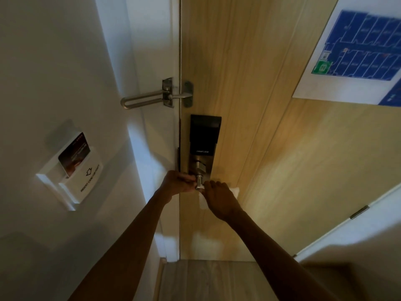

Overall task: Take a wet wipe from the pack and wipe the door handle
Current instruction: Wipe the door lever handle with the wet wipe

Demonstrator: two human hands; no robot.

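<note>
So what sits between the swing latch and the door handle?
Head view: the black smart lock panel and its thumb turn lie between swing latch and door handle.

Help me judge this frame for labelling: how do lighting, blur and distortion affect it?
Head view: dim, so the left hand and right hand read as dark shapes at the door handle; the wet wipe stands out white; the wide-angle lens splays straight lines outward; the floor plan top right is blurred.

Left arm: reaching forward, nearly straight. Left hand (178,181): fingers curling, tips pinching the handle (199,181). Right arm: stretching forward and inward from lower right. Right hand (219,199): back facing up, fingers curling over the wipe (236,190). Hands sitting just beside each other.
</note>
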